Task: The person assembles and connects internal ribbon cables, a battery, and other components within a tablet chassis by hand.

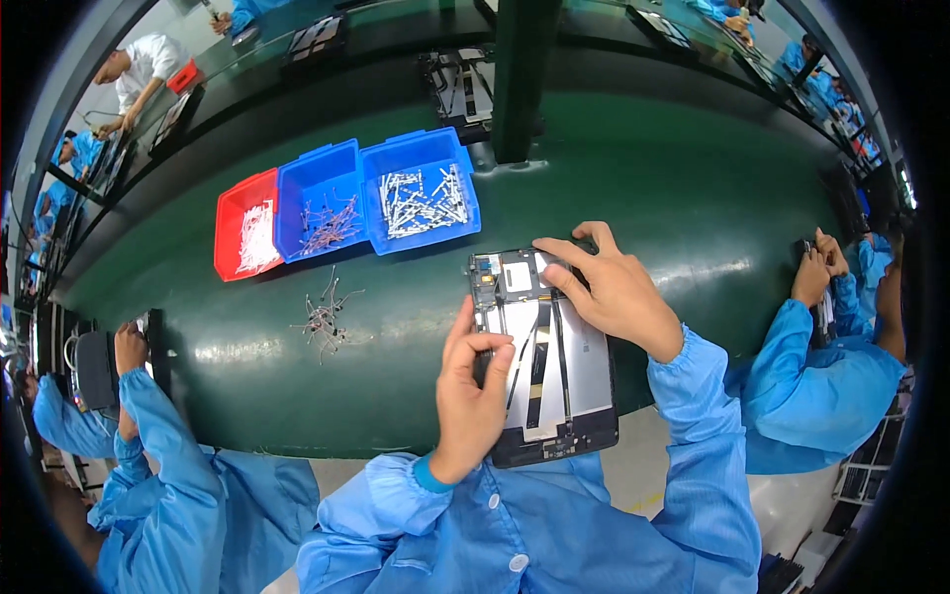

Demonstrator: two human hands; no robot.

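An opened tablet (590, 373) lies at the near edge of the green bench, its lower end jutting past the edge toward me. Its inside shows a silver plate, dark flat cables and a circuit board at the far end. My left hand (473, 391) holds the tablet's left edge, thumb and index finger bent close together over it. Across the far right corner rests my right hand (618, 295), thumb and index finger on the far edge by the board. Whether a small part sits under those fingertips, I cannot tell.
Beyond the tablet stand a red bin (229, 236) of small white pieces, a blue bin (307, 178) of thin wired parts and another blue bin (411, 153) of white strips. Loose wired parts (325, 319) lie nearer. A green post (520, 89) rises behind. Co-workers sit on both sides.
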